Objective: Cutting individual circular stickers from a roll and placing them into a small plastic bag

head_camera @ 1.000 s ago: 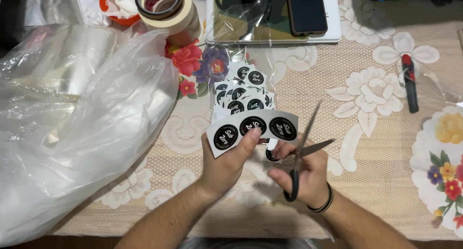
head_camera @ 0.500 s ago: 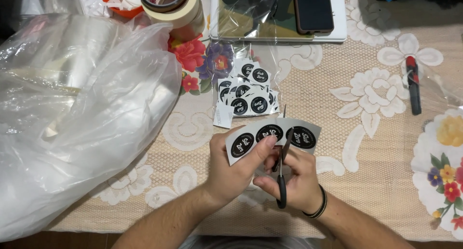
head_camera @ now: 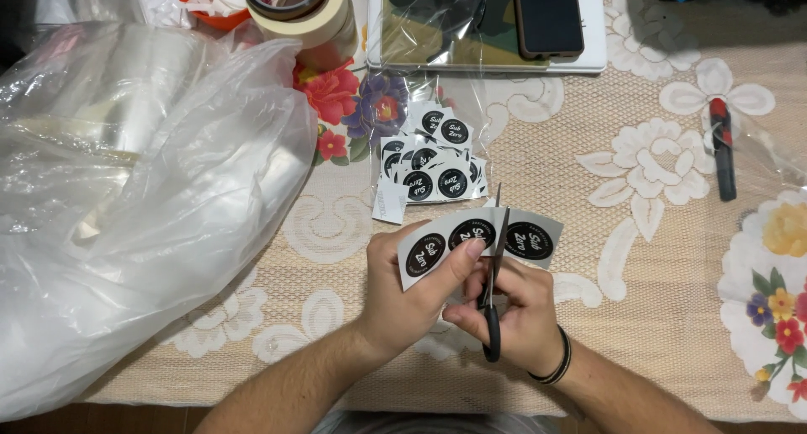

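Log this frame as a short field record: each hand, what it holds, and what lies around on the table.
left hand: holds a strip of round black stickers by its left part
right hand: works black-handled scissors, blades across the strip between two stickers
cut stickers: pile on clear film beyond the hands
plastic bag: large, clear, on the left
tape rolls: top edge
phone: on a tray, top
tablecloth: lace with flowers

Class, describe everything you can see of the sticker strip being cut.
The sticker strip is a white paper strip carrying three round black stickers with pale lettering. It is held above the lace tablecloth, tilted. The left hand pinches its left part, thumb on the middle sticker. Scissors in the right hand cut upward between the middle and right stickers, blades nearly closed.
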